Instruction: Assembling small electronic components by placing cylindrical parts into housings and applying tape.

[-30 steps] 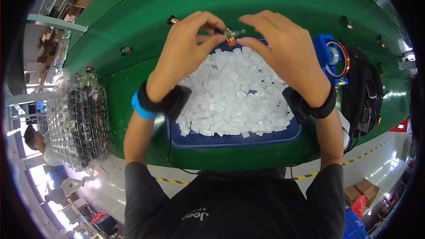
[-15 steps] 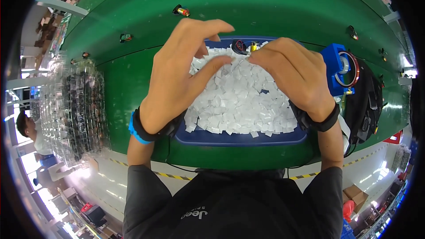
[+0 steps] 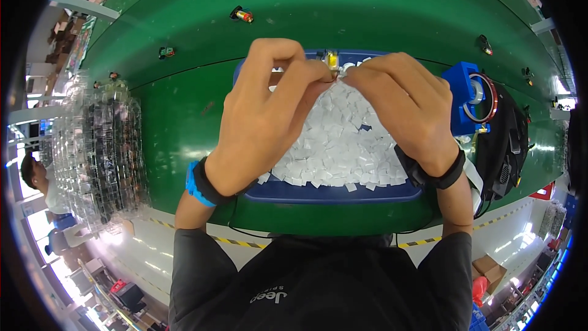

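A small electronic part (image 3: 332, 60) with a yellow body, a dark piece and thin wires is held up over the far side of a blue tray (image 3: 331, 193). My left hand (image 3: 263, 107) pinches at its near end, thumb and forefinger pressed together. From the other side, my right hand (image 3: 407, 101) is closed too, its fingertips almost touching the left ones. A pale scrap shows between them, and the fingers hide the exact grip. Beneath both hands, small white pieces (image 3: 343, 141) fill the tray in a loose heap.
Right of the tray stands a blue tape dispenser (image 3: 460, 98) with rolls, beside a black bag (image 3: 505, 141). Similar small parts (image 3: 243, 15) lie scattered on the green table (image 3: 177, 116). Clear plastic trays (image 3: 101, 153) are stacked at left. A person (image 3: 46, 190) is farther left.
My left hand has gone from spread fingers to a pinch and moved right to meet my right hand. The yellow part has shifted slightly left between them.
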Demonstrator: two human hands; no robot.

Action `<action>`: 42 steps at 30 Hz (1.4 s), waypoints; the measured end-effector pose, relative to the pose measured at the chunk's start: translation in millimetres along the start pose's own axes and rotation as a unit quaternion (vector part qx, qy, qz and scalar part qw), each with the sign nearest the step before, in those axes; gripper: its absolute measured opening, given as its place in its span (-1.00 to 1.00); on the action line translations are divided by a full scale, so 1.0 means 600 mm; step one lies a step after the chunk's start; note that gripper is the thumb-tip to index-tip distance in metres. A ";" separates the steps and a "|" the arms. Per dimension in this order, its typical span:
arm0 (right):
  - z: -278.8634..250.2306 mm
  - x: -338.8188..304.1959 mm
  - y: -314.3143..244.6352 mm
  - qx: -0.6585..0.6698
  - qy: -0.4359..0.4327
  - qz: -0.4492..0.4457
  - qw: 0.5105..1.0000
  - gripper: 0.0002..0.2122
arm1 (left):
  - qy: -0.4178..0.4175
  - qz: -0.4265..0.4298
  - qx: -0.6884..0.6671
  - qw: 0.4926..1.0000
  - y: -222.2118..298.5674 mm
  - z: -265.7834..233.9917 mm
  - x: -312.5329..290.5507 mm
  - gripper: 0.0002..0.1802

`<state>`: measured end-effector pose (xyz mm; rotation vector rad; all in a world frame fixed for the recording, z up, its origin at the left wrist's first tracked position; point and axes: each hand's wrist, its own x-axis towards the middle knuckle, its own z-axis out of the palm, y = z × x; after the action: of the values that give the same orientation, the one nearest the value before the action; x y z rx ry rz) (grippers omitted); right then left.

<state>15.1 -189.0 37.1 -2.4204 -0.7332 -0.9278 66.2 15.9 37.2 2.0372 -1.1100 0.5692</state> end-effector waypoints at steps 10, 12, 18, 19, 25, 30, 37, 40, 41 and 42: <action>-0.023 0.007 0.001 -0.022 0.026 -0.115 0.993 -0.73 | -0.164 -0.404 -0.369 0.821 -0.033 -0.077 0.031 -0.71; -0.015 0.006 -0.004 -0.013 0.022 -0.116 0.993 -0.75 | -0.194 -0.422 -0.415 0.782 -0.034 -0.065 0.032 -0.72; 0.003 -0.001 -0.015 0.012 -0.017 0.039 0.999 -0.86 | -0.179 -0.403 -0.472 0.763 -0.030 -0.033 0.016 -0.76; 0.006 -0.002 -0.016 0.012 -0.017 0.039 0.999 -0.86 | -0.179 -0.403 -0.472 0.763 -0.030 -0.031 0.013 -0.76; -0.004 0.006 -0.014 0.212 -0.045 0.276 0.936 -0.89 | -0.182 -0.333 -0.383 0.842 -0.018 -0.037 0.011 -0.63; -0.001 -0.002 0.028 0.141 -0.060 0.338 0.928 -0.84 | -0.181 -0.326 -0.370 0.851 -0.021 -0.036 0.009 -0.56; 0.004 0.011 0.008 0.220 -0.040 0.095 0.970 -0.74 | -0.198 -0.347 -0.431 0.809 -0.020 -0.037 0.012 -0.66; -0.002 0.005 0.014 0.198 -0.062 0.047 0.977 -0.71 | -0.228 -0.340 -0.435 0.802 -0.021 -0.040 0.010 -0.66; -0.006 0.003 0.020 0.173 -0.082 0.039 0.981 -0.70 | -0.238 -0.335 -0.421 0.808 -0.020 -0.041 0.009 -0.66; -0.009 0.002 0.022 0.149 -0.102 0.031 0.983 -0.70 | -0.248 -0.331 -0.408 0.814 -0.020 -0.042 0.008 -0.66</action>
<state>21.4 -201.7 38.7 -2.2745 -0.8011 -0.5093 78.2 37.0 51.5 1.6161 -0.6296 -0.7311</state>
